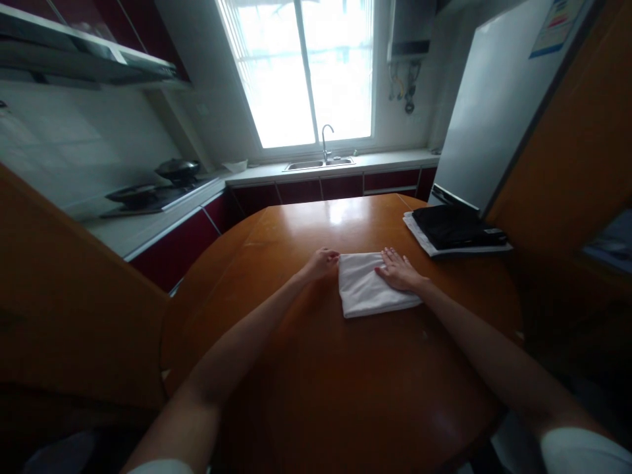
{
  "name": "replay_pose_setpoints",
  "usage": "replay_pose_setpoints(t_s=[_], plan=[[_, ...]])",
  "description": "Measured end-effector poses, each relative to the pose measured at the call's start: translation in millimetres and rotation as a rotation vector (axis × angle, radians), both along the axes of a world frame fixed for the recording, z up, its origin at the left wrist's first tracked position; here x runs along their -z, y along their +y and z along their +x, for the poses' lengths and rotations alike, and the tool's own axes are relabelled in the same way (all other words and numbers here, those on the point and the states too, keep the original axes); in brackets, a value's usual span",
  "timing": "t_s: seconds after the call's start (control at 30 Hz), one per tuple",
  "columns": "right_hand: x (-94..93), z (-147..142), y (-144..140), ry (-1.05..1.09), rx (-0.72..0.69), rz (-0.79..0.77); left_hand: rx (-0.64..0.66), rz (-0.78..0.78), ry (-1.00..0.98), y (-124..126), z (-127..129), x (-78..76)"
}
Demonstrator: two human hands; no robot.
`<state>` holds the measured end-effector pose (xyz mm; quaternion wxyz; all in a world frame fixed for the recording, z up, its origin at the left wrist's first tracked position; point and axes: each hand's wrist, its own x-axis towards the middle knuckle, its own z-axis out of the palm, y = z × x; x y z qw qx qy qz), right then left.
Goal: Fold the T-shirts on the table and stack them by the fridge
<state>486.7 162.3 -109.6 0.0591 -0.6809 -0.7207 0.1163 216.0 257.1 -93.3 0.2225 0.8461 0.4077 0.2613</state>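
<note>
A folded white cloth [364, 289] lies on the round wooden table [326, 375], a little past its middle. My right hand [399, 270] rests flat on the cloth's right part, fingers spread and pointing away from me. My left hand [322, 263] touches the cloth's left edge with its fingers curled at the far left corner. Whether that hand pinches the edge or only pushes on it cannot be told.
A stack of folded black and white garments [454, 228] sits at the table's far right edge, beside a white refrigerator [494, 112]. Beyond the table runs a counter with a sink [318, 164] under a bright window; a stove with pans [153, 187] stands at left.
</note>
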Motion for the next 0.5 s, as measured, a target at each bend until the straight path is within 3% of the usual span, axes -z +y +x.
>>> replay_pose_setpoints(t_s=[0.1,0.27,0.5], plan=[[1.8,0,0,0.003,-0.002,0.008,0.018,-0.081,0.03,24,12,1.6],[4.7,0,2,0.007,-0.008,0.015,0.032,-0.137,0.09,32,15,5.9],[3.8,0,0,-0.005,-0.003,0.007,-0.2,-0.022,0.165,31,12,8.3]])
